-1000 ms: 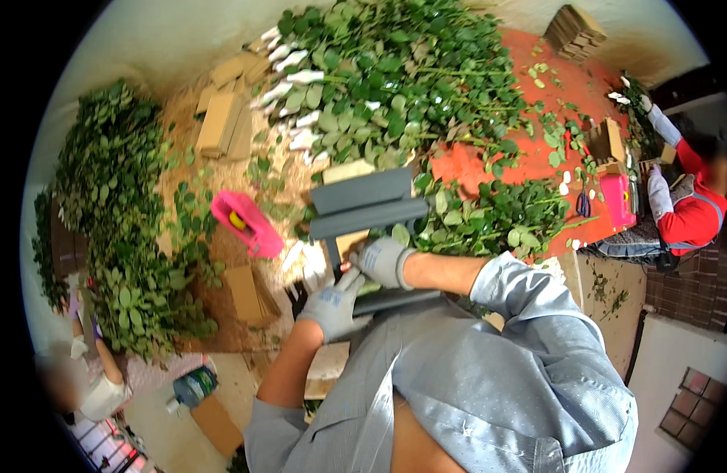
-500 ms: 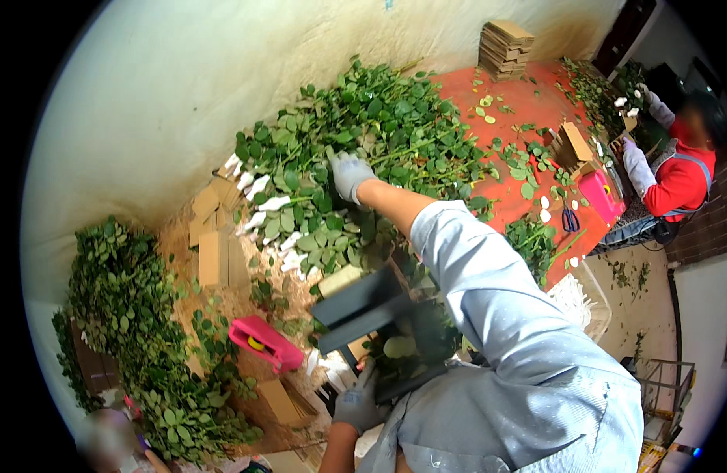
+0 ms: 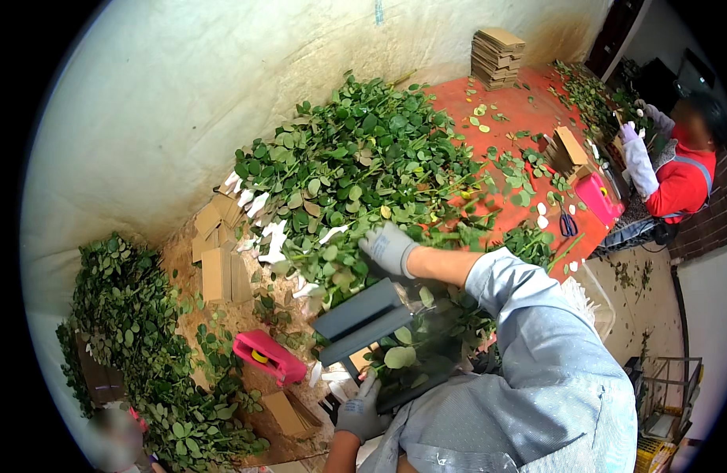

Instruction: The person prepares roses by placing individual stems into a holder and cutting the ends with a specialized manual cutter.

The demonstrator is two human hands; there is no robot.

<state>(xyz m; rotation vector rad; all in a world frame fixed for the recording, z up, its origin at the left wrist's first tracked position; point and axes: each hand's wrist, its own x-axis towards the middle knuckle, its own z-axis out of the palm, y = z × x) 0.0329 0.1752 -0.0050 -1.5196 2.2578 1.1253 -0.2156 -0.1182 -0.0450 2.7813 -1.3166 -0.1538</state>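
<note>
The desk bears leafy stems toward its far edge, the right hand at them. The left hand is beside a grey stand; whether either grip is closed, I cannot tell.

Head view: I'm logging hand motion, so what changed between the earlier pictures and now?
The right hand went from the gray stand to the leafy stems, then drew back partway; its grip is unclear. The left hand stayed by the stand; the pink dispenser stayed put.

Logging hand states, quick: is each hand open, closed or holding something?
Left hand: at the dark grey stand; grip can't be told.
Right hand: at the leafy stems; grip can't be told.
</note>
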